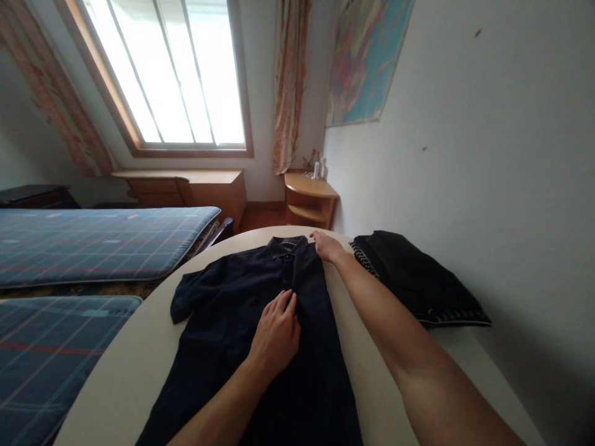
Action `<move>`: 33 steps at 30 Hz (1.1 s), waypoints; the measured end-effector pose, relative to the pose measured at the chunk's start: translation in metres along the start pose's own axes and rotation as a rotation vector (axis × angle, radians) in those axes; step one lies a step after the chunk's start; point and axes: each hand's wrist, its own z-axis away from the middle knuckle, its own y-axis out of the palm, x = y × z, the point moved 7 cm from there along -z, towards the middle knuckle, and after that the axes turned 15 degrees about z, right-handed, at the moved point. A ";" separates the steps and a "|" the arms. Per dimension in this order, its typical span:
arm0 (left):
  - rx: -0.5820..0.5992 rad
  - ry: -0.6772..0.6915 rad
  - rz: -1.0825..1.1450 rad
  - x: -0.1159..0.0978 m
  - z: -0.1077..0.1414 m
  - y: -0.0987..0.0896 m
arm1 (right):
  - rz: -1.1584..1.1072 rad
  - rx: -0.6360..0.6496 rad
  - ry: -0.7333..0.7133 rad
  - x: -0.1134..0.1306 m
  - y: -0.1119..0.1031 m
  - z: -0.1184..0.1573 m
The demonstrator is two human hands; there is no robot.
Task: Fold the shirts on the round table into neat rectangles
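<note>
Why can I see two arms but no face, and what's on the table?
These are a person's own two bare hands, not a machine. The camera is worn on that person's head, looking forward and down, so the picture shows roughly what they see. On the cream-coloured table with a curved edge lies a dark navy, short-sleeved cloth shirt with a collar. The left hand rests on the shirt's front. The right hand is beside the collar, but I can't tell whether it grips the shirt. Farther right is a black cloth with pale edge marks.
</note>
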 end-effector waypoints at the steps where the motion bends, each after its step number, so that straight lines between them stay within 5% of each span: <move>1: 0.000 0.001 -0.001 0.000 0.000 0.000 | -0.034 0.022 0.018 -0.003 0.005 -0.002; 10: 0.019 0.010 0.005 -0.003 0.001 -0.002 | -0.234 0.086 -0.021 -0.006 0.020 -0.006; 17: 0.054 0.016 -0.013 -0.004 0.001 0.000 | -0.054 -0.021 0.004 -0.003 0.001 -0.002; 25: 0.056 0.024 -0.015 -0.004 0.002 0.002 | 0.074 -0.153 0.222 0.016 -0.014 0.025; 33: -0.035 0.009 0.152 0.012 -0.001 0.003 | 0.001 0.121 0.171 0.037 0.037 0.056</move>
